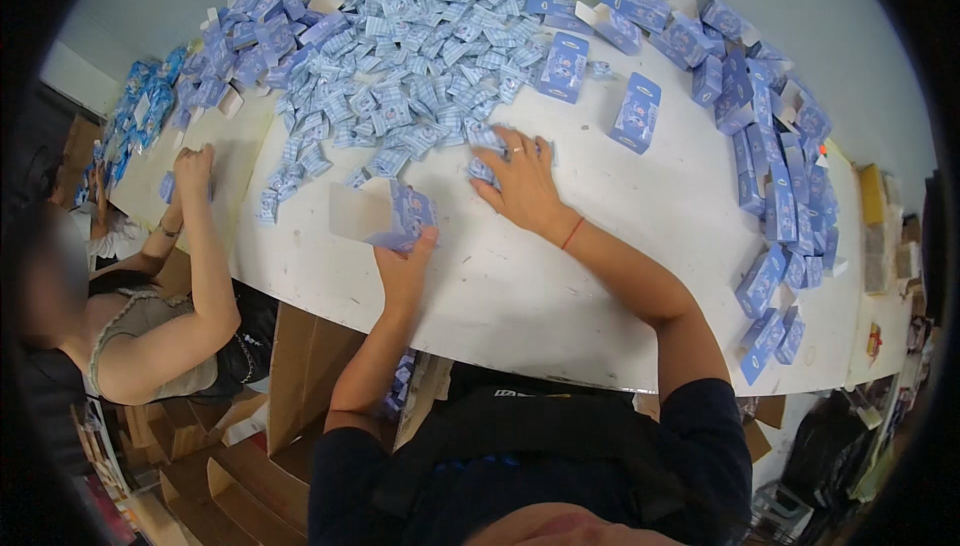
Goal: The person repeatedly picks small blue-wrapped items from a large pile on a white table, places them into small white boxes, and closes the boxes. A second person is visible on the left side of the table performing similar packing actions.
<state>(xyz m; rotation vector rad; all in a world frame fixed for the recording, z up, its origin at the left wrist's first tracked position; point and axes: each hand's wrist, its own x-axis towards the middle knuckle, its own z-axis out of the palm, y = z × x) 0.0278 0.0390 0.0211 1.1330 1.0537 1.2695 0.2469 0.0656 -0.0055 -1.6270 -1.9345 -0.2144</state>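
My left hand [404,271] grips a small blue-purple printed carton [408,220] from below, over the table in front of me. The carton's white end flaps stand open toward the left. At the near right edge of a big heap of small light-blue checked packets [430,56], my right hand [525,181] curls down over a few blue packets [484,168]. Its thumb and fingers close around them, against the tabletop; how many lie under the palm is hidden.
Two blue cartons [635,114] lie right of the heap on the white table [560,296]. Many more cartons [785,176] line the right side, others [265,36] the far left. A co-worker [160,331] works at the left. Cardboard boxes [310,371] stand below the table edge.
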